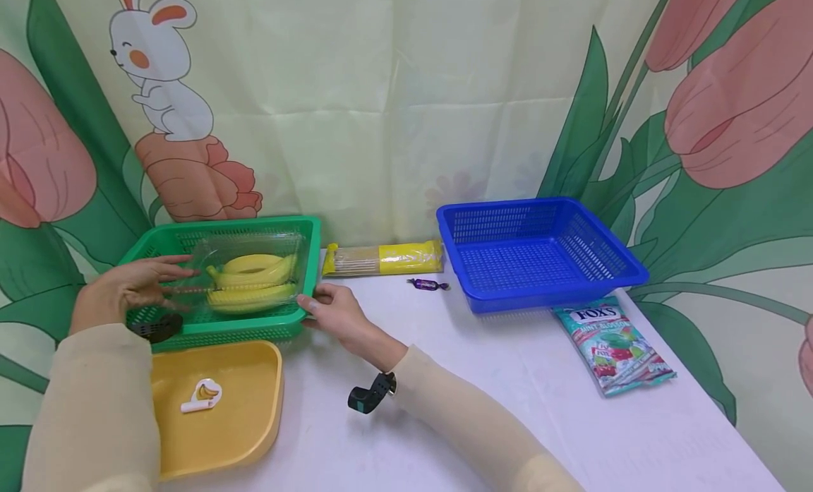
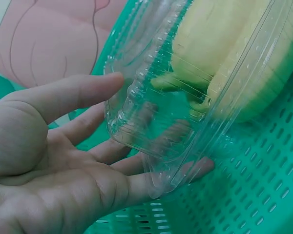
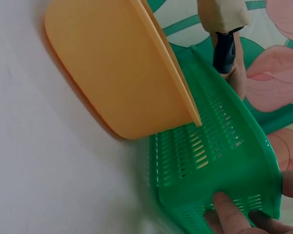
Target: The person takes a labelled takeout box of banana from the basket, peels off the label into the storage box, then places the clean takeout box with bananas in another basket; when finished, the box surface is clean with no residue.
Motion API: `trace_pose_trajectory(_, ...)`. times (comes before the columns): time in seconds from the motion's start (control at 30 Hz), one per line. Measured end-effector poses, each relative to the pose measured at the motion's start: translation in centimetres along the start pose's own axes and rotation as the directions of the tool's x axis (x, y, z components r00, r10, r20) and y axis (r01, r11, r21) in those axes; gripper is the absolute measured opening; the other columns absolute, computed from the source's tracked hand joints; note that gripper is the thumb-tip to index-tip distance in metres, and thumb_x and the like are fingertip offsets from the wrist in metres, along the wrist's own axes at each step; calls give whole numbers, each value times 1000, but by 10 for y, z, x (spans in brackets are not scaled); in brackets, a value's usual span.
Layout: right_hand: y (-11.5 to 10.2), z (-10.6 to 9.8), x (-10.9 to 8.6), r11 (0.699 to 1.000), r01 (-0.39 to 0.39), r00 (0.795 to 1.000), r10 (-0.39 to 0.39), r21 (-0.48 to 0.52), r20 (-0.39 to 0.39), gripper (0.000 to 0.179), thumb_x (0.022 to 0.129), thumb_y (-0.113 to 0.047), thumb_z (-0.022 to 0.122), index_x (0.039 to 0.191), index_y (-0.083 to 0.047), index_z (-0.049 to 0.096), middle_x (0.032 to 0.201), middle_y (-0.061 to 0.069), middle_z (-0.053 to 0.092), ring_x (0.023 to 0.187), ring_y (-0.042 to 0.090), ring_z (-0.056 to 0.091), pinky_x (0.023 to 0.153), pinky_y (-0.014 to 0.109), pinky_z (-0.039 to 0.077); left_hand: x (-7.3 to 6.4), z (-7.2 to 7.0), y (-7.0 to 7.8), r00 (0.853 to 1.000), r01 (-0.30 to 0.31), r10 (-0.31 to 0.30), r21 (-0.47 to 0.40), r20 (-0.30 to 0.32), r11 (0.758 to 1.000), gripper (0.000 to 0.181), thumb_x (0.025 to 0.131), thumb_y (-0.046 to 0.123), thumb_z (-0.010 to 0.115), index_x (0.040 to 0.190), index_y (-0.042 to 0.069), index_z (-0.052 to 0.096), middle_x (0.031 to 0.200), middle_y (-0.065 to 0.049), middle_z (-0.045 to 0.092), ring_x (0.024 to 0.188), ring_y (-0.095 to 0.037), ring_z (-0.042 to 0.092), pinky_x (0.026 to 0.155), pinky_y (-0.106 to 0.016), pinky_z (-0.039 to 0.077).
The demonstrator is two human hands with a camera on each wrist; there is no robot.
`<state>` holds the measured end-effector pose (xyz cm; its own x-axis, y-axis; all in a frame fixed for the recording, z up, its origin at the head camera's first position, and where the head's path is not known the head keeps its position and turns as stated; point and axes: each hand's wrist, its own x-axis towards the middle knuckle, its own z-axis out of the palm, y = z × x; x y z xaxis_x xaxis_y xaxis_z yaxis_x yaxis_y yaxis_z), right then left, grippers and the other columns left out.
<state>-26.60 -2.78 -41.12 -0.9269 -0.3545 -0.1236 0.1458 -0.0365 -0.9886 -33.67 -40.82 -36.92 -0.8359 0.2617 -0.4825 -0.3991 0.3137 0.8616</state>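
A clear plastic clamshell box (image 1: 219, 246) holding yellow bananas (image 1: 254, 298) lies in the green basket (image 1: 315, 245). At the box's left end is my left hand (image 1: 136, 284), fingers spread and fairly straight. In the left wrist view several of its fingers show through the clear plastic, and the thumb (image 2: 105, 87) is at the box's edge. My right hand (image 1: 339, 314) grips the green basket's right front corner, with the thumb at the rim and fingers against the outer wall in the right wrist view.
A yellow tub (image 1: 254, 407) with a banana sticker (image 1: 205, 394) stands in front of the green basket. Along the back lie a yellow noodle packet (image 1: 409, 258) and a purple wrapped candy (image 1: 428, 284). Farther right are a blue basket (image 1: 533, 294) and a Fox's candy bag (image 1: 612, 347).
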Motion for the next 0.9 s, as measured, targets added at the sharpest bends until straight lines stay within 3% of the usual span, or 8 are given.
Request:
trace_pose_trajectory(0.07, 0, 0, 0, 1000, -4, 1000, 4, -9, 1, 35, 107, -16, 64, 136, 3, 64, 133, 25, 72, 117, 25, 76, 99, 39, 63, 0, 0, 0, 1000, 0, 0, 20, -8, 1000, 83, 115, 28, 44, 168, 16, -19, 118, 18, 54, 99, -1, 69, 116, -60, 49)
trace_pose_trajectory(0.13, 0, -1, 0, 1000, -10, 1000, 10, -22, -2, 35, 106, -17, 65, 136, 2, 65, 132, 24, 72, 116, 24, 76, 99, 39, 63, 0, 1, 1, 1000, 1, 0, 58, -12, 998, 83, 116, 32, 41, 168, 13, -20, 140, -7, 53, 109, -6, 66, 117, -60, 48)
trace_pose_trajectory(0.23, 0, -4, 0, 997, -18, 1000, 17, -69, -11, 37, 106, -21, 67, 136, -1, 66, 129, 18, 75, 113, 20, 77, 98, 37, 64, -1, 3, 6, 1000, 16, -15, 113, -4, 993, 82, 116, 40, 33, 165, 9, -24, 171, -36, 3, 140, -38, 51, 121, -63, 43)
trace_pose_trajectory(0.3, 0, -7, 1, 994, -21, 1000, 19, -108, -22, 38, 106, -24, 67, 136, -2, 67, 127, 14, 76, 111, 18, 77, 96, 35, 65, -3, 5, 13, 999, 36, -36, 153, -3, 988, 83, 116, 44, 30, 163, 7, -26, 172, -30, -23, 152, -59, 24, 123, -66, 39)
trace_pose_trajectory(0.37, -3, -11, 2, 989, -17, 999, 13, -148, -32, 41, 106, -28, 67, 138, -3, 66, 126, 11, 76, 111, 19, 77, 94, 34, 66, -6, 7, 23, 998, 56, -56, 201, -6, 978, 84, 116, 46, 29, 162, 5, -27, 169, -32, -28, 156, -65, 1, 125, -71, 33)
trace_pose_trajectory(0.57, -20, -33, 1, 968, 27, 999, -37, -251, -36, 49, 108, -32, 64, 145, -1, 60, 139, 16, 70, 121, 33, 74, 91, 34, 66, -12, 19, 54, 996, 72, -52, 339, -67, 938, 89, 114, 51, 34, 163, 4, -24, 166, -38, -27, 150, -73, -6, 121, -79, 27)
trace_pose_trajectory(0.73, -39, -62, -5, 861, 141, 983, -179, -488, -32, 51, 108, -35, 61, 150, -5, 58, 147, 14, 66, 129, 31, 71, 102, 40, 63, -21, 44, 71, 976, -10, 93, 391, -196, 920, 97, 108, 65, 33, 167, 8, -18, 169, -28, -33, 154, -68, -11, 116, -85, 24)
trace_pose_trajectory(0.9, -66, -97, -16, 699, 202, 957, -291, -686, -14, 56, 107, -39, 61, 153, -8, 54, 155, 13, 60, 139, 35, 63, 113, 49, 55, -35, 75, 90, 926, -75, 259, 538, -275, 839, 100, 104, 73, 29, 166, 13, -22, 174, -24, -22, 159, -61, -7, 119, -85, 15)
